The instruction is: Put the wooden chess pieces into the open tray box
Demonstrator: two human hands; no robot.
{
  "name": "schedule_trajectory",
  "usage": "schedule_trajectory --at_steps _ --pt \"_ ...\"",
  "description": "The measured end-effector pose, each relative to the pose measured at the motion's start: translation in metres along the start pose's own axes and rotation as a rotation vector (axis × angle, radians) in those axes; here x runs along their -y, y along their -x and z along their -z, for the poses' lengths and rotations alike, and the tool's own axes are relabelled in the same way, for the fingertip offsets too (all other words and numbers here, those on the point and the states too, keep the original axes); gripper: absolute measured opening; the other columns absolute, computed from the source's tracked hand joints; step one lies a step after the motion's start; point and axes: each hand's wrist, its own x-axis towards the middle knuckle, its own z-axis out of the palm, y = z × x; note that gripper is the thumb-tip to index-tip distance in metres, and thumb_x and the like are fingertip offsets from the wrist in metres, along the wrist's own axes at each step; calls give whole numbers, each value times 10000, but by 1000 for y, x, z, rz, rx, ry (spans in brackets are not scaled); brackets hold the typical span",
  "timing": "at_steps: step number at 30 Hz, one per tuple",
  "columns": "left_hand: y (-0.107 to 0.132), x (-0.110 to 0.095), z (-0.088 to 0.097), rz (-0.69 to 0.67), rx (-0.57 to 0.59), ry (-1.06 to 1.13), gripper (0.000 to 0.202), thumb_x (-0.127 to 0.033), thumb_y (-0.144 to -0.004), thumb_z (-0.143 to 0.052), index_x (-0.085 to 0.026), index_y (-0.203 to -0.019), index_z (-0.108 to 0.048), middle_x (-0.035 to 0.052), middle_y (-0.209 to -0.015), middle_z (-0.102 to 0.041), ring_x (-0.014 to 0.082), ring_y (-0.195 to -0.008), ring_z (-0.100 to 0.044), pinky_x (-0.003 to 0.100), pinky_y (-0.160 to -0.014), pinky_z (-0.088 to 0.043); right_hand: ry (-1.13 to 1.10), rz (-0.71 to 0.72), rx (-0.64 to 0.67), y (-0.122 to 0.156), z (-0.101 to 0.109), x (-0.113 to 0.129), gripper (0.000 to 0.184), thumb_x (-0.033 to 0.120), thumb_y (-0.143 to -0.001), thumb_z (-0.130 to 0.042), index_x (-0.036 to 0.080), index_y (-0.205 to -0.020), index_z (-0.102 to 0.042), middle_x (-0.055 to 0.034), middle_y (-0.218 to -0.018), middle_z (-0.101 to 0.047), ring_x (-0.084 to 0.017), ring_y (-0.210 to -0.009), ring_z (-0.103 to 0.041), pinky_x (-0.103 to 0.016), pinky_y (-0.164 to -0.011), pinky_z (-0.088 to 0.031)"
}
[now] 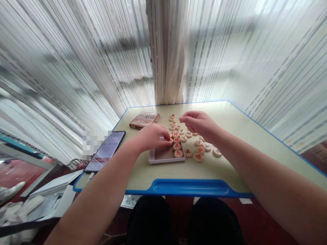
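Observation:
My left hand reaches over a shallow white box tray, its thumb and fingers closed on a red-marked Chinese chess piece inside. Along the tray's right side lie several more red-marked pieces, among them one in the near corner. Above the loose pieces on the right is my right hand, fingers curled together; what they hold, if anything, is hidden. Under and around it, Chinese chess pieces with dark marks and red marks are scattered, with a short line of them towards the back.
The box lid, printed with characters, lies at the back left. A phone with a lit screen rests at the table's left edge. The small table has a blue rim and a blue front trough. Curtains hang behind it.

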Motion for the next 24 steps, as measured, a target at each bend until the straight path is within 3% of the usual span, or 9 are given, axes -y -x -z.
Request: schedule_trajectory --at_steps 7,14,24 --pt "0 2 0 8 -12 10 212 -387 -758 -646 -202 -826 -723 17 -814 -674 148 -734 -591 257 -672 -419 52 30 1 0 1 -2 121 254 -721 -627 163 -656 -580 79 -427 -364 -50 -399 -291 -215 -394 -189" --pt "3 2 0 46 -68 -23 296 -465 -711 -668 -176 -771 -696 16 -741 -685 152 -690 -581 263 -650 -396 252 205 -65 3 3 -1 223 363 -727 -615 152 -658 -594 64 -478 -408 -60 -437 -328 -225 -427 -265" --pt "1 1 -1 64 -14 13 255 -428 -743 -635 -187 -773 -713 9 -700 -687 130 -634 -571 245 -607 -373 389 269 -112 2 5 1 252 391 -728 -593 149 -659 -610 38 -504 -465 -86 -479 -398 -245 -478 -320"
